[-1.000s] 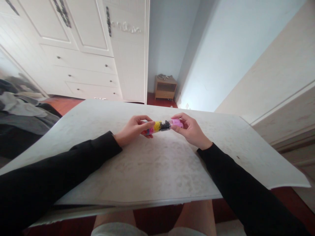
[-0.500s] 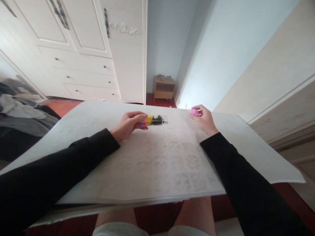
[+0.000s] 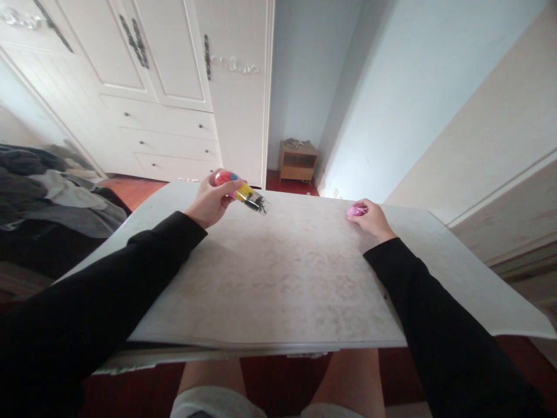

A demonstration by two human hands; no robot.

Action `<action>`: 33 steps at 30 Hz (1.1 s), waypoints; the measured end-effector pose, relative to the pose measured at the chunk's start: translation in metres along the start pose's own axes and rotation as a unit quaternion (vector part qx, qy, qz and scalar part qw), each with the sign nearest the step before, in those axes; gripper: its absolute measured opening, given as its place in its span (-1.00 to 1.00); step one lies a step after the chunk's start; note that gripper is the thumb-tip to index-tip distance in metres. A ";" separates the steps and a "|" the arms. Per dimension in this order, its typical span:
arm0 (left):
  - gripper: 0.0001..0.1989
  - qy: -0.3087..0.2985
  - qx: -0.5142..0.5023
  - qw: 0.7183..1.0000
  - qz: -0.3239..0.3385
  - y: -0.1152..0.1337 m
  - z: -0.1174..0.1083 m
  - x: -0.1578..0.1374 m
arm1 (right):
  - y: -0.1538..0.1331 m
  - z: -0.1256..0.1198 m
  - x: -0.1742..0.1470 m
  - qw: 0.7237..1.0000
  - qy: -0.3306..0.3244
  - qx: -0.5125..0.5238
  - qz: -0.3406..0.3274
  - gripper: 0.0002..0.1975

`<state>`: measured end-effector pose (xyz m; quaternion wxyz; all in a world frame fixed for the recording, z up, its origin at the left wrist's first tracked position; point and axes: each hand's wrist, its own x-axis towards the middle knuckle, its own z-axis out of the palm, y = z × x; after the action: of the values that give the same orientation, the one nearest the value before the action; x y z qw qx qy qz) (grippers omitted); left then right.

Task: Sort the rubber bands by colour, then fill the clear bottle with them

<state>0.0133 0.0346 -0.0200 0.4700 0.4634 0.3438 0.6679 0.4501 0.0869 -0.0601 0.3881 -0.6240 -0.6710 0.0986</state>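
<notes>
My left hand [image 3: 210, 200] is closed around a clear tube [image 3: 243, 191] filled with bands of colour: red and blue near the palm, then yellow, then black towards the see-through end. It is held tilted above the far left part of the white table [image 3: 278, 273], its clear end pointing down and to the right. Over the table's far right part, my right hand [image 3: 372, 219] pinches a small rounded pink thing [image 3: 357, 211] between thumb and fingers. Pale streaks show on the pink thing, but I cannot make out its kind.
Beyond the table stand a white wardrobe [image 3: 174, 133] with drawers and a small wooden bedside cabinet [image 3: 298, 161]. Clothes [image 3: 61, 191] lie piled at the left. My legs [image 3: 348, 377] are under the table's near edge [image 3: 261, 348].
My left hand has lifted and tipped the tube, so its clear end now slants downward to the right. The pink thing has turned a little in my right hand. The camera view has shifted.
</notes>
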 end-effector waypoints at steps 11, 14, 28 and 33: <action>-0.54 -0.155 0.220 0.960 0.075 0.018 -0.004 -0.016 | 0.000 0.001 0.002 1.000 -0.008 -0.006 0.011 -0.59; -0.54 -0.197 0.240 0.947 0.084 0.019 0.000 -0.020 | -0.003 0.002 0.003 1.000 0.018 -0.019 -0.001 -0.61; -0.82 -0.168 0.065 0.983 -0.017 -0.012 0.011 -0.022 | -0.049 0.004 -0.020 0.976 0.112 -0.112 -0.152 -0.77; -0.83 -0.212 0.128 0.968 -0.035 -0.014 0.013 -0.023 | -0.059 0.015 -0.026 0.978 0.087 -0.097 -0.163 -0.78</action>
<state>0.0325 0.0172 -0.0353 0.4922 0.6381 0.3348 0.4882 0.3932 0.0564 -0.0438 0.3932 -0.5474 -0.7338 -0.0858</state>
